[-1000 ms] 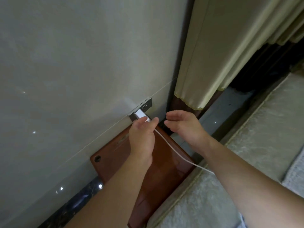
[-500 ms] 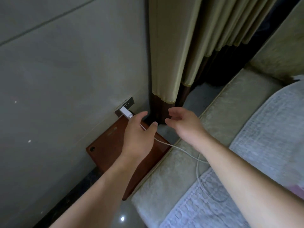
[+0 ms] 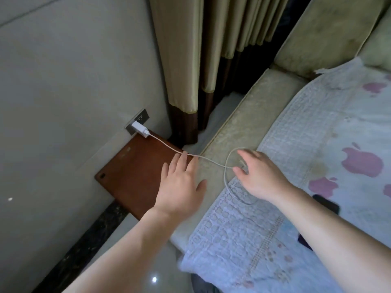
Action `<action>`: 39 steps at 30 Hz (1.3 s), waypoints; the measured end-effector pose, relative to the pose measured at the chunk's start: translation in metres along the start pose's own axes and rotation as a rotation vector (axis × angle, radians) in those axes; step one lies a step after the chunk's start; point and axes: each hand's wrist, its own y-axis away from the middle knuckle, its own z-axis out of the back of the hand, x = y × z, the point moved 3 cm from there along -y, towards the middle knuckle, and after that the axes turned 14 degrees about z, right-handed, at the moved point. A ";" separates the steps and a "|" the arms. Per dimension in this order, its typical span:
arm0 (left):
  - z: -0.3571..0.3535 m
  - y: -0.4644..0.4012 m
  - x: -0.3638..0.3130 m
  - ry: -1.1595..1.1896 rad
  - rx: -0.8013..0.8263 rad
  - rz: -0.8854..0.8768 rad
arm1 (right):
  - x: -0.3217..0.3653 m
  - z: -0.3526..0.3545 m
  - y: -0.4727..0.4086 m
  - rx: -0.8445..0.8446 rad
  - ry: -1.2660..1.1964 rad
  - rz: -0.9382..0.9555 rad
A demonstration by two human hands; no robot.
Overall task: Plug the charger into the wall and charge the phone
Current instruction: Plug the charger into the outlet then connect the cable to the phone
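Looping over lace cover (image 3: 264, 235), thin white cable (image 3: 163, 143).

A white charger (image 3: 140, 129) sits plugged into the wall socket (image 3: 137, 121); its white cable (image 3: 167, 148) trails onto the sofa, looping. A dark phone (image 3: 325, 206) lies there, partly hidden.

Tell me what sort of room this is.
Probably a home living room or bedroom: an upholstered sofa or bed with a lace-edged cover, floor-length curtains, and a wall socket holding a charger.
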 end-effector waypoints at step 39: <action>-0.214 -0.022 -0.067 -0.179 0.094 -0.098 | -0.154 -0.095 -0.012 -0.025 0.037 0.162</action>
